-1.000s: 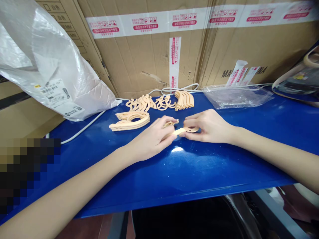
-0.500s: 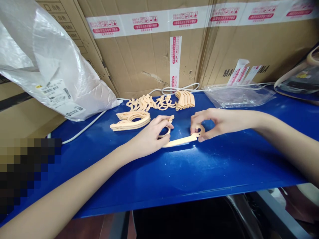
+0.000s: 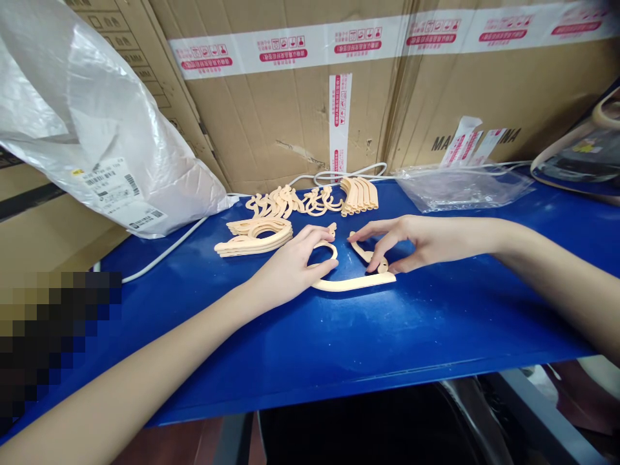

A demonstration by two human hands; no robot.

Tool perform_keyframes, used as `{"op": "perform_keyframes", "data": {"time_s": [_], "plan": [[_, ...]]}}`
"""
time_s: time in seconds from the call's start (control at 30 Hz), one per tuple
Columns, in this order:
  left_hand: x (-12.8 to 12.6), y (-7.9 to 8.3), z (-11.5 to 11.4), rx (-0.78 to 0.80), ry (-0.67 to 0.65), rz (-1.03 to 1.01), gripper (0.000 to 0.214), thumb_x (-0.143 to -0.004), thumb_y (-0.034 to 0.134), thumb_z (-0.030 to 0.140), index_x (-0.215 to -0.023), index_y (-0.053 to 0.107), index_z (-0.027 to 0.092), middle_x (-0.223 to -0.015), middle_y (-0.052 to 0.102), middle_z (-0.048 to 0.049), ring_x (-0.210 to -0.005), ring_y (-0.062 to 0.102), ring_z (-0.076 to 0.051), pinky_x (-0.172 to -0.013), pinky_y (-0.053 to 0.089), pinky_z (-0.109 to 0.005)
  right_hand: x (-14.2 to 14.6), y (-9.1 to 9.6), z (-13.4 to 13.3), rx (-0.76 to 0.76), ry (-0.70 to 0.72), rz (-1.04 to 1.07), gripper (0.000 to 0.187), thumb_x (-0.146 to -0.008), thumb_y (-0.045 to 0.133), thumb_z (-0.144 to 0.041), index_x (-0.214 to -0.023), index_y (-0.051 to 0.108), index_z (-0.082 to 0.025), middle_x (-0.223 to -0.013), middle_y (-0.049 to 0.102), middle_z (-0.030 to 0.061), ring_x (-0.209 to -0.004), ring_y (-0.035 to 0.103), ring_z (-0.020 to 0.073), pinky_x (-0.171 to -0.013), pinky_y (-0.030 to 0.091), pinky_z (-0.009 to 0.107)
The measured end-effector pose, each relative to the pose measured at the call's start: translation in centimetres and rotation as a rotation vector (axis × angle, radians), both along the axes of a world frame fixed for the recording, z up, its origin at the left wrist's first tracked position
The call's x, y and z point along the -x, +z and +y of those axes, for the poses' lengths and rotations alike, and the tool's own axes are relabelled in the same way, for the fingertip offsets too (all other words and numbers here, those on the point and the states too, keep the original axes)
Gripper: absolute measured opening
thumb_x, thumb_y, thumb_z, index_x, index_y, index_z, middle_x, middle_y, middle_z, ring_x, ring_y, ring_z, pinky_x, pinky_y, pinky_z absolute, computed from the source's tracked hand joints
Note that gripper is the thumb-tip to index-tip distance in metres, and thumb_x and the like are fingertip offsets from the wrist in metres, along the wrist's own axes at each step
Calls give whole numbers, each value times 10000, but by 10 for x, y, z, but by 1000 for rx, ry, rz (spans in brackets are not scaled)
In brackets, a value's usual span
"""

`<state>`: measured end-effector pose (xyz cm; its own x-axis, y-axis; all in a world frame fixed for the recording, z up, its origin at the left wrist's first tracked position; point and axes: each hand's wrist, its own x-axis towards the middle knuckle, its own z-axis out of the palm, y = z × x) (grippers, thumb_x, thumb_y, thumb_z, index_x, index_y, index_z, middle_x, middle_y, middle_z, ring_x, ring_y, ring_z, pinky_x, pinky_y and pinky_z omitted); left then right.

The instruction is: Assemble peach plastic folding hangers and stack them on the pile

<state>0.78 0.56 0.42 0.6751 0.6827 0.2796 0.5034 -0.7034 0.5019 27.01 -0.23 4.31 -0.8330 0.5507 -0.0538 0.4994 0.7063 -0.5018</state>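
My left hand (image 3: 283, 265) is closed on a cream plastic hanger piece, a ring with a long curved arm (image 3: 351, 284) pointing right, low over the blue table. My right hand (image 3: 409, 244) is closed, its fingertips and thumb on a smaller curved cream piece (image 3: 363, 253) with a round, holed end. That round end sits just above the arm's tip; whether they touch I cannot tell. Behind my left fingers a small cream tip (image 3: 332, 228) shows, the rest hidden. Stacked hanger pieces (image 3: 254, 237) lie left of my left hand.
Farther back lie a row of cream curved pieces (image 3: 274, 202), several hooks (image 3: 322, 201) and a row of short arms (image 3: 359, 196). A clear plastic bag (image 3: 460, 187), a white cable (image 3: 165, 252), a silvery bag (image 3: 126, 129) and cardboard boxes (image 3: 281, 116) border the blue table (image 3: 310, 349).
My right fingers have spread and turned the small piece, so its curved length now shows up and to the left. The long arm's right tip, partly covered before, is now uncovered.
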Motion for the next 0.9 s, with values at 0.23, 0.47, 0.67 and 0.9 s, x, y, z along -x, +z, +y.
{"op": "perform_keyframes", "data": {"time_s": [0.23, 0.47, 0.67, 0.9], "plan": [[1, -3, 1, -40, -1, 39, 263, -937, 558, 316, -1165, 539, 186, -1280, 543, -76, -1213, 535, -219, -1062, 418, -407, 23, 0, -16, -64, -83, 88, 342, -777, 412, 23, -883, 637, -211, -1103, 658, 18, -1037, 608, 167, -920, 463, 331], [1, -2, -3, -76, -9, 88, 280, -981, 469, 370, -1171, 539, 177, -1322, 525, -103, -1242, 514, -232, -1062, 416, -420, 41, -15, -28, -149, -134, 174, 106, -872, 539, -160, -946, 610, -185, -929, 643, 23, -782, 585, 137, -721, 442, 272], [1, 0, -4, -107, -39, 144, 252, -987, 449, 350, -1156, 552, 194, -1336, 526, -93, -1231, 513, -236, -1047, 428, -433, 46, -18, -27, -198, -165, 165, 332, -807, 670, -500, -851, 570, -187, -907, 587, 25, -728, 533, 144, -623, 392, 263], [2, 0, -3, -140, -33, 155, 345, -1018, 332, 266, -1245, 551, 127, -1352, 543, -100, -1262, 499, -204, -1095, 396, -383, 51, -16, -32, -236, -158, 119, 337, -780, 714, -479, -874, 560, -195, -842, 589, 5, -740, 523, 156, -667, 372, 276]]}}
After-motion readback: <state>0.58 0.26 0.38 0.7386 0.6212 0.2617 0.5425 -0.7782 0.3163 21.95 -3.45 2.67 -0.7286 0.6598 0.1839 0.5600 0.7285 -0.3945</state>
